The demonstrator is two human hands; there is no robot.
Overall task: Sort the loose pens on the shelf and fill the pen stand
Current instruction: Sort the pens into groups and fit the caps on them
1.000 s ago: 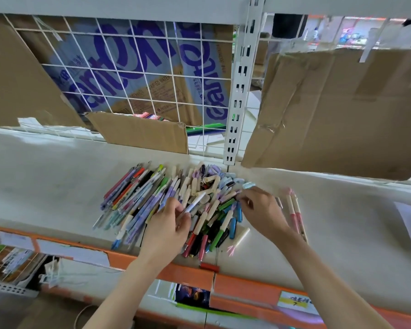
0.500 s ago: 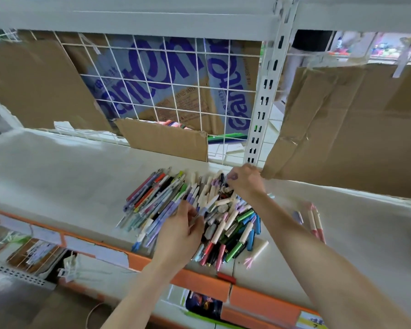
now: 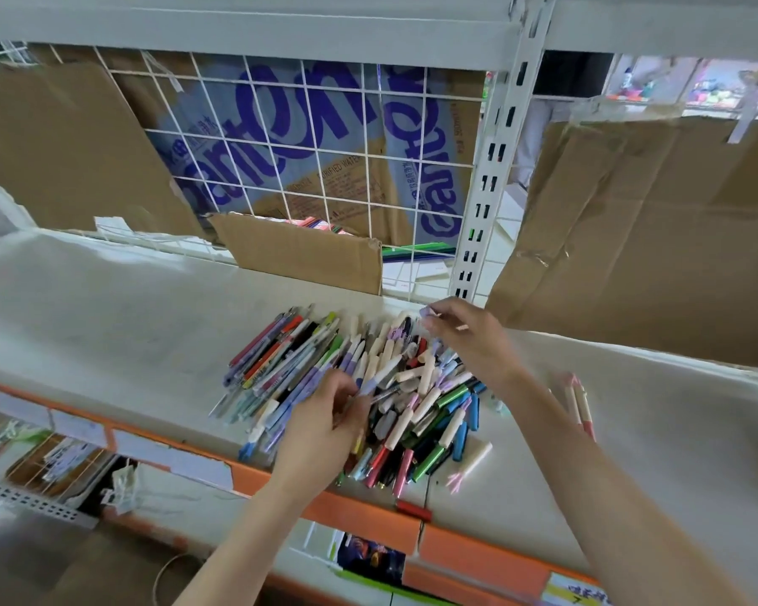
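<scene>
A heap of loose pens point(image 3: 416, 387) in many colours lies on the white shelf point(image 3: 119, 338). My left hand point(image 3: 320, 430) rests at the heap's near left side, and its thumb and fingers pinch a slim clear pen point(image 3: 384, 393). Over the far right edge of the heap, my right hand point(image 3: 473, 343) pinches a small lilac pen point(image 3: 425, 311) at its fingertips. Two pink and cream pens point(image 3: 578, 406) lie apart on the right. A white pen with a pink end point(image 3: 471, 463) sits just off the heap. No pen stand is in view.
A red cap point(image 3: 414, 510) lies on the shelf's orange front edge point(image 3: 368, 524). Behind the heap stand a small cardboard flap point(image 3: 303, 255), a wire grid point(image 3: 324, 168) and a white slotted upright point(image 3: 495, 181). A large cardboard sheet point(image 3: 657, 238) hangs over the right.
My right hand went from the heap's right side to its far edge and now holds a small lilac pen above it. My left hand stays at the heap's near left.
</scene>
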